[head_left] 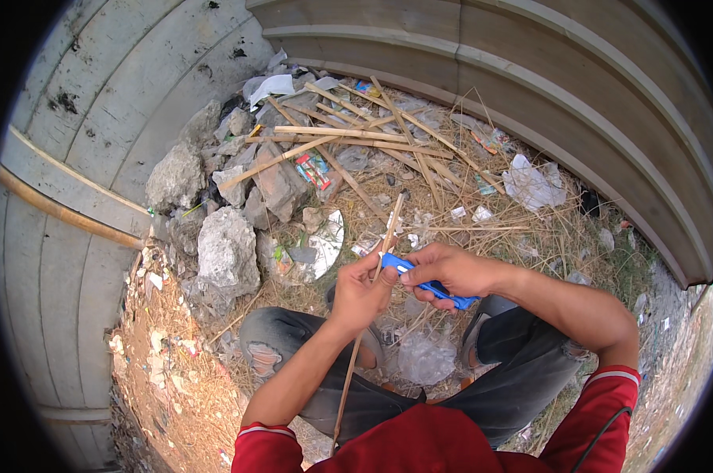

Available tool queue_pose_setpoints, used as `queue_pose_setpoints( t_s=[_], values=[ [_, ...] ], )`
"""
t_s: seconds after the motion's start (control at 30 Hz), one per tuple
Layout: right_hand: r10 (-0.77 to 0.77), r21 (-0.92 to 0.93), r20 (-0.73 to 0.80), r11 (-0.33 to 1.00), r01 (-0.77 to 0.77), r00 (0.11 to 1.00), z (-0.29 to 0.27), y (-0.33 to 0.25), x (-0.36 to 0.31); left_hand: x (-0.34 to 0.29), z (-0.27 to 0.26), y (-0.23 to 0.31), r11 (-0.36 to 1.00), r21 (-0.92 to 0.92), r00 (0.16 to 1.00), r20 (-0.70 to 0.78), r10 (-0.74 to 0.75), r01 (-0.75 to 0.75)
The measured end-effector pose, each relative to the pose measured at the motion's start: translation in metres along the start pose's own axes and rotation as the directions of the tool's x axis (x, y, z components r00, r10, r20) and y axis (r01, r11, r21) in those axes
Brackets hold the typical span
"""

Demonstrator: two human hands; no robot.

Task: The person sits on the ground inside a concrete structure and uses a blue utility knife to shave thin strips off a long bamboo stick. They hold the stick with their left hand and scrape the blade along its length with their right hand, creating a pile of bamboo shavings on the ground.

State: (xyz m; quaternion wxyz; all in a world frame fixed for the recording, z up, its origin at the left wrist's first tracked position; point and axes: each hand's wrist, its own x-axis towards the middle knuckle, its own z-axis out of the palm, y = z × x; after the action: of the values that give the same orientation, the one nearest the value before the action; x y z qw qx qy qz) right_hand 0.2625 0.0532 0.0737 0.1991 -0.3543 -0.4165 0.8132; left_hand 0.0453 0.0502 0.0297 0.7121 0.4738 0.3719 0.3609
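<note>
My left hand (pixel 361 292) is closed around a thin bamboo strip (pixel 392 222), which runs from above my fingers down between my legs toward my body. In my right hand (pixel 445 272) is a blue utility knife (pixel 426 284), gripped along its handle. The knife's front end meets the strip beside my left thumb, so both hands are almost touching. How far the blade sticks out I cannot tell. Ahead of my hands lies a loose pile of split bamboo strips (pixel 349 135), crossing one another on the ground.
Grey rocks (pixel 229 248) and rubble lie to the left, with a broken white piece (pixel 327 244) beside them. Corrugated metal sheets (pixel 545 79) curve round the far side. A bamboo pole (pixel 69 211) crosses the left wall. Crumpled clear plastic (pixel 427 355) lies between my feet on dry grass.
</note>
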Motion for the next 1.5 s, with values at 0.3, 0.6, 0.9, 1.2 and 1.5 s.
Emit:
queue_pose_setpoints(
  t_s=[0.3,0.6,0.9,1.2,1.5],
  values=[
    [-0.166,-0.117,-0.314,0.984,0.135,0.935,0.023,0.03,0.013,0.005,0.009,-0.005,0.985,0.174,0.983,-0.176,0.044,-0.013],
    [-0.352,-0.105,-0.258,0.936,0.336,0.9,0.006,0.031,0.03,0.009,0.007,0.002,0.998,-0.008,0.993,-0.1,-0.07,0.07],
    [-0.042,-0.396,-0.063,0.918,0.013,0.997,-0.003,-0.017,-0.012,0.0,0.002,0.018,0.997,0.013,0.995,0.065,0.076,-0.078],
    [0.0,-0.28,-0.045,0.96,-0.013,0.999,-0.001,-0.019,-0.012,0.002,0.009,0.017,0.994,-0.062,0.992,0.075,0.097,-0.093],
    [0.068,-0.266,-0.078,0.96,-0.086,0.995,0.001,-0.025,-0.017,0.003,0.004,0.015,0.998,-0.027,0.987,0.15,0.058,-0.054]
  ],
)
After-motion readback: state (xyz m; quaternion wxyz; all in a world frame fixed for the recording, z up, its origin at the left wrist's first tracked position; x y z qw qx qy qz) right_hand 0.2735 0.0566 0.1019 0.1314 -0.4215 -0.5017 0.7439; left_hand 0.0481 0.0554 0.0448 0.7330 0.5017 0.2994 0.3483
